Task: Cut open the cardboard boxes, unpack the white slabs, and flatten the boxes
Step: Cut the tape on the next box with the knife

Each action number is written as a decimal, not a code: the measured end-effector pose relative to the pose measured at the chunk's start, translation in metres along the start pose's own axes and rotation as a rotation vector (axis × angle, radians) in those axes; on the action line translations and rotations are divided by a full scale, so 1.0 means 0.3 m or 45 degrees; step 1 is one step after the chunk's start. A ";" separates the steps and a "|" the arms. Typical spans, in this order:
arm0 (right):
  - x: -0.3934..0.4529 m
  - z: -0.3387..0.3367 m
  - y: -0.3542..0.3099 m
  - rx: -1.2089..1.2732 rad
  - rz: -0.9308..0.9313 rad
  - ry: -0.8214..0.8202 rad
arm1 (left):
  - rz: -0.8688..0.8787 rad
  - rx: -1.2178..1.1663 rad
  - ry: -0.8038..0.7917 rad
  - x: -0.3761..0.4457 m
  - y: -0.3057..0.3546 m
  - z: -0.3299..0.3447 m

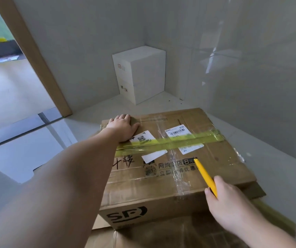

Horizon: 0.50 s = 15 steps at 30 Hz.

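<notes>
While the left hand (pixel 124 127) lies flat, fingers straight, on the top of the cardboard box (pixel 170 169) near its far-left corner, approx 10 o'clock on the lid, the right hand (pixel 231 206) grips a yellow utility knife (pixel 205 174) at the near-right edge, approx 4 o'clock. Knife tip points up-left toward lid centre, sitting at or just above the clear tape (pixel 175 158) that runs front-to-back; can't tell if it touches. Box is closed, flaps taped. Yellow-green tape strip (pixel 170 142) crosses the lid left-to-right, over the white shipping labels (pixel 176 131). Black handwriting at 9 o'clock on lid, printed text + QR block near centre. "SF" logo on the near side wall. Box sits on pale floor (pixel 278 169), w/ flattened cardboard (pixel 161 237) under/in front at 6 o'clock. White slabs (pixel 143 74) stacked upright in the room corner at 12 o'clock, well apart from the box, touching both walls; small labels on the left face. Brown door frame (pixel 36 59) at 10 o'clock, another room beyond it. Glossy wall (pixel 251 51) at 2 o'clock w/ reflections.
</notes>
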State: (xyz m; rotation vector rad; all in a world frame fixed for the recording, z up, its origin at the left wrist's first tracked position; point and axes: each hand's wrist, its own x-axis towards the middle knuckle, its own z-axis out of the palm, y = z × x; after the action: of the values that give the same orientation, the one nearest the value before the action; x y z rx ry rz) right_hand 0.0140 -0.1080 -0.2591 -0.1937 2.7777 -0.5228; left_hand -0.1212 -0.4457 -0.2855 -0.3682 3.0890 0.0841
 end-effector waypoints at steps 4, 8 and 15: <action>0.002 0.003 -0.009 0.017 0.033 -0.011 | -0.009 -0.014 0.015 0.019 0.001 0.008; -0.005 0.009 -0.014 0.017 0.021 0.006 | -0.018 -0.030 0.031 0.008 0.000 0.011; 0.110 -0.005 -0.008 -0.056 0.070 0.102 | -0.207 -0.005 -0.028 -0.092 -0.025 0.000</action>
State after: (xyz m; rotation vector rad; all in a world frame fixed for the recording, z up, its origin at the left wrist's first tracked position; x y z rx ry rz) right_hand -0.0174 -0.1159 -0.2659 -0.1081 2.8649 -0.4662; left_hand -0.0925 -0.4465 -0.2849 -0.6124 3.0239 0.0893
